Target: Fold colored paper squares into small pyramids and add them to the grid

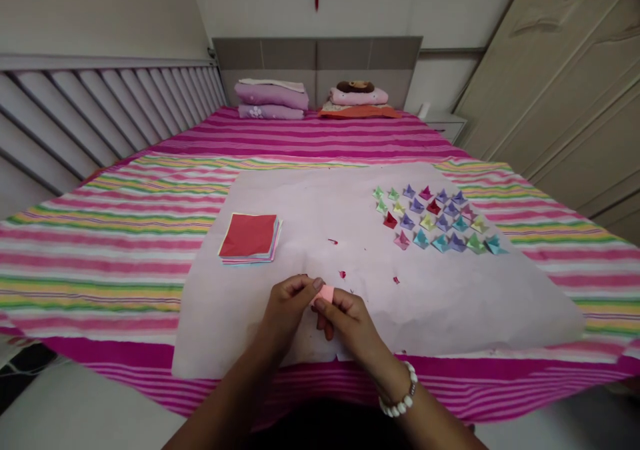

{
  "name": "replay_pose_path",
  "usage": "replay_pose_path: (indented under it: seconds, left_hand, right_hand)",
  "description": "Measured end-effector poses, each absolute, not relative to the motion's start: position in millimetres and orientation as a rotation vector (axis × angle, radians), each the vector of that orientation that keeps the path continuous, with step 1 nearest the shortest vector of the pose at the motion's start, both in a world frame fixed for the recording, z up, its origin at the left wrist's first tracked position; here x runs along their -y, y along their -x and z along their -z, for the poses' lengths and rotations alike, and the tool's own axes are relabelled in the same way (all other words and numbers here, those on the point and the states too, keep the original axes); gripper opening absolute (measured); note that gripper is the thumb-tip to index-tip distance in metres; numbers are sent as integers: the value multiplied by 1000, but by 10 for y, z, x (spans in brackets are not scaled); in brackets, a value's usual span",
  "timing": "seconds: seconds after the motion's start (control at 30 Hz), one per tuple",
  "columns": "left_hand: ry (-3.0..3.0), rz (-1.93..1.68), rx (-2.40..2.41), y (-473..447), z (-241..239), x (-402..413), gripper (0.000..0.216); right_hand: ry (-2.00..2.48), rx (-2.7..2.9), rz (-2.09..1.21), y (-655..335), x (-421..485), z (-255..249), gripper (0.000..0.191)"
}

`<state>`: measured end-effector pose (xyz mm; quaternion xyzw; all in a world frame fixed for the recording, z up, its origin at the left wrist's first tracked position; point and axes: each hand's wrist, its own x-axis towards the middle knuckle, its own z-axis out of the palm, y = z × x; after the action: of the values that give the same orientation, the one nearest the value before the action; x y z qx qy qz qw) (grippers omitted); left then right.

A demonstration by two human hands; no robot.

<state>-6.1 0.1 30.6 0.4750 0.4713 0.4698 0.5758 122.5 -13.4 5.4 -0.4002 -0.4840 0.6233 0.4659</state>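
Observation:
A small folded piece of pink paper (pixel 326 293) is pinched between my two hands, above the near part of a large white sheet (pixel 310 203). My left hand (pixel 290 303) grips its left side with thumb and fingers. On its right side, my right hand (pixel 345 317) holds it between thumb and bent fingers, which partly cover it. A stack of square coloured paper (pixel 249 235), red on top, lies on the sheet to the left. Several small folded paper boats (pixel 443 223) in green, purple, red, yellow and blue stand in rows at the right.
Small dark red scraps (pixel 343 275) lie scattered on the sheet. The sheet covers a striped bed (pixel 125 237). Folded purple bedding (pixel 271 95) and a pink pile (pixel 357 97) sit by the headboard (pixel 370 57). A railing (pixel 115 107) runs along the left.

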Motion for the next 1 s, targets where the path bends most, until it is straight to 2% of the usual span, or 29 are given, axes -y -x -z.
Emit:
replay_pose_path:
  seconds: [0.17,0.33,0.47,0.6,0.7,0.8,1.0]
  left_hand:
    - [-1101,-1075,-1141,94,-328,-9,32]
    - [-1079,-1097,-1122,78,-345,-11,35]
    - [-1039,-1052,-1080,77,-367,-7,22]
    - [-1009,-1087,-980,116,-354,-9,42]
    - [-1013,-1110,-976,160,-337,-18,36]
    - [-1069,-1076,-980,193,-346,-20,29]
    - [-1204,-1020,-988,184,-385,16,18]
  right_hand:
    - [929,1141,-1647,-1226,147,-54,36]
    - [936,1153,-1619,-1234,149,-47,38]
    - [938,1086,-1560,-1237,144,-33,36]
    - [887,1120,-1599,-1300,125,-59,35]
    - [883,1103,-1512,-1379,99,-85,27]
    - [886,1024,-1363,-1453,73,-109,33]
    - [905,1093,-1400,-1502,69,-147,25]
